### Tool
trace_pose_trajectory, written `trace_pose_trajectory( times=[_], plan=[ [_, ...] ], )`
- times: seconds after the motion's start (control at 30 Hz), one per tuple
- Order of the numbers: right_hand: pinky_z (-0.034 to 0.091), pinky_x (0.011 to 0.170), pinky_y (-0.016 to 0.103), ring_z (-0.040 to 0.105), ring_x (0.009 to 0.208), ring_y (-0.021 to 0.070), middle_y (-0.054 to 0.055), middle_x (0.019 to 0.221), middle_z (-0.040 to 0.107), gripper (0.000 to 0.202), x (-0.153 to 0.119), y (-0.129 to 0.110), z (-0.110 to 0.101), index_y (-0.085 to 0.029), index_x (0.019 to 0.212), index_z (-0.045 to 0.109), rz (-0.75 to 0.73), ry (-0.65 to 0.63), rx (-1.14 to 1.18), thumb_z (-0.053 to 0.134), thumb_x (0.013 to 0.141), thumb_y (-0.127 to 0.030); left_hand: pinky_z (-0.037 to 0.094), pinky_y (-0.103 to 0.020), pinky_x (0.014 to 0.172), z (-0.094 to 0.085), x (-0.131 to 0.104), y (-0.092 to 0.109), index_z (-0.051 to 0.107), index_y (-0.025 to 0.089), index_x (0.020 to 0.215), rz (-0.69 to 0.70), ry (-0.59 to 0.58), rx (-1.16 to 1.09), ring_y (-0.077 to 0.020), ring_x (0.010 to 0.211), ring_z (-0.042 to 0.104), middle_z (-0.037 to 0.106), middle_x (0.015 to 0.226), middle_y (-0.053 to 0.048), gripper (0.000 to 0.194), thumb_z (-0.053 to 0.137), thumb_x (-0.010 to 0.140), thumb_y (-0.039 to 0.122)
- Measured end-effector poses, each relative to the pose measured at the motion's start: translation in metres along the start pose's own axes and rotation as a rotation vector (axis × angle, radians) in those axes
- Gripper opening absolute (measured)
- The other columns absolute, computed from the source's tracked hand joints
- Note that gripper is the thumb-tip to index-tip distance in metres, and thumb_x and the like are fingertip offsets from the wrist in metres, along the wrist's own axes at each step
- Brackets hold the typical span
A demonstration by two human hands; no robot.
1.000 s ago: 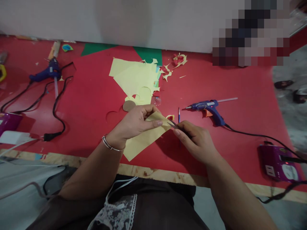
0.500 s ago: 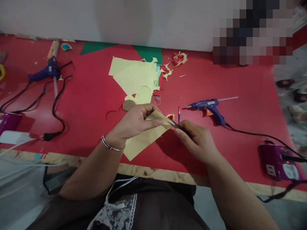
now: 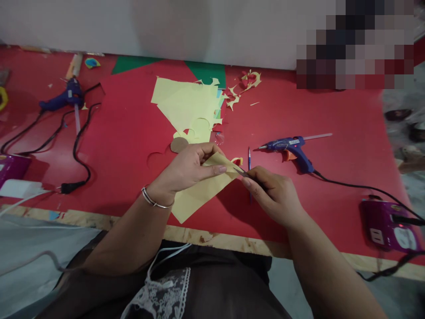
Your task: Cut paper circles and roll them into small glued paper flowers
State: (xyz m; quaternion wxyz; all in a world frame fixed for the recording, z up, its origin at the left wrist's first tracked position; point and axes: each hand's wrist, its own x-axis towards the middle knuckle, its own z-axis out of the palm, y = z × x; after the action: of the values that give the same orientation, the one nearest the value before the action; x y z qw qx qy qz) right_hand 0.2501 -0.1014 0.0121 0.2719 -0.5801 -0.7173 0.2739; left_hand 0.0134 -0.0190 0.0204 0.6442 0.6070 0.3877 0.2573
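Observation:
My left hand [image 3: 195,166] grips a folded sheet of yellow paper [image 3: 195,197], thumb on top and fingers behind. My right hand [image 3: 275,192] is closed around small scissors [image 3: 239,171]; their handles are hidden by my fingers. The dark blades meet the right edge of the yellow paper, close to my left thumb. A blue pen-like stick [image 3: 249,155] lies on the table just behind my right hand. A brown round disc [image 3: 179,145] rests beyond my left hand, beside more yellow sheets [image 3: 186,104] with round cut-outs.
A blue glue gun [image 3: 288,148] lies at the right, wired to a purple box [image 3: 387,226]. Another glue gun [image 3: 68,97] is at the left among black cables. Paper scraps [image 3: 247,84] lie at the back of the red table [image 3: 133,119]. A blurred-out area covers the upper right.
The scissor blades look more closed on the paper than before. Both hands keep nearly the same place; the view has shifted slightly.

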Motion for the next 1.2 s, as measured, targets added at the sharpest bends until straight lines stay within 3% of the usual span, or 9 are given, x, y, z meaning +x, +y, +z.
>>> trace_pose_trajectory(
  times=[0.43, 1.2],
  plan=[
    [0.037, 0.054, 0.027, 0.048, 0.051, 0.0114, -0.003, 0.06, 0.054, 0.042, -0.0009, 0.0017, 0.0008, -0.022, 0.083, 0.058, -0.008, 0.001, -0.012, 0.051, 0.106, -0.057, 0.047, -0.027, 0.07, 0.0009, -0.0009, -0.0009, 0.07, 0.018, 0.091, 0.015, -0.01, -0.007, -0.0141, 0.079, 0.061, 0.069, 0.087, -0.003, 0.031, 0.086, 0.085, 0.044],
    [0.034, 0.051, 0.025, 0.046, 0.049, 0.009, -0.005, 0.059, 0.05, 0.04, -0.0009, 0.0011, 0.0012, -0.021, 0.081, 0.058, -0.124, 0.063, -0.072, 0.051, 0.109, -0.05, 0.041, -0.023, 0.068, -0.0022, 0.0004, -0.0064, 0.068, 0.017, 0.091, 0.005, -0.044, -0.042, -0.0109, 0.075, 0.054, 0.06, 0.082, 0.001, 0.032, 0.088, 0.084, 0.041]
  ],
)
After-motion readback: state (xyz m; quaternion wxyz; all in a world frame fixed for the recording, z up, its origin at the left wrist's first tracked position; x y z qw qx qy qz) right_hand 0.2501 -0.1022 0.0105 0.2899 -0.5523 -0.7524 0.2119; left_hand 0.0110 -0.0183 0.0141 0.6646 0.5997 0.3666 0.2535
